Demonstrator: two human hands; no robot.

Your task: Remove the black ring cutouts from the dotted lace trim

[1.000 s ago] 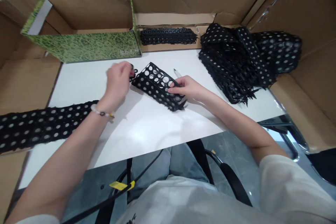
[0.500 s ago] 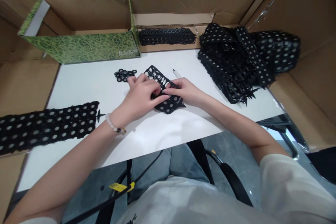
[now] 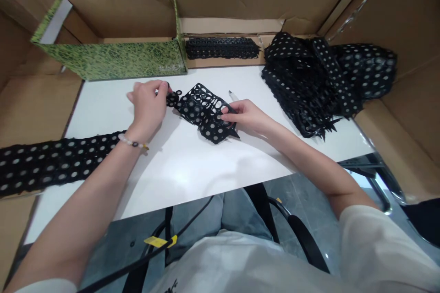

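My right hand (image 3: pixel 244 114) pinches the right edge of a black perforated sheet (image 3: pixel 197 112) between thumb and fingers. The sheet lies bent on the white table; its upper part has open holes, its lower part grey-filled round spots. My left hand (image 3: pixel 148 103) is over the small pile of black rings (image 3: pixel 173 98), its thumb and fingertips pressed together on a black ring. Part of the pile is hidden behind that hand. A white pen-like tool (image 3: pixel 233 96) with a pointed tip lies just beyond my right hand.
A green patterned open box (image 3: pixel 127 60) stands at the back left. Beside it lies a stack of black perforated strips (image 3: pixel 222 48). A big heap of dotted black sheets (image 3: pixel 309 87) fills the right; another dotted sheet (image 3: pixel 58 161) lies at left. Cardboard walls surround the table (image 3: pixel 192 169).
My left hand has left the perforated sheet and moved left to the ring pile, closing on a ring there. My right hand still holds the sheet, which now shows more fully.
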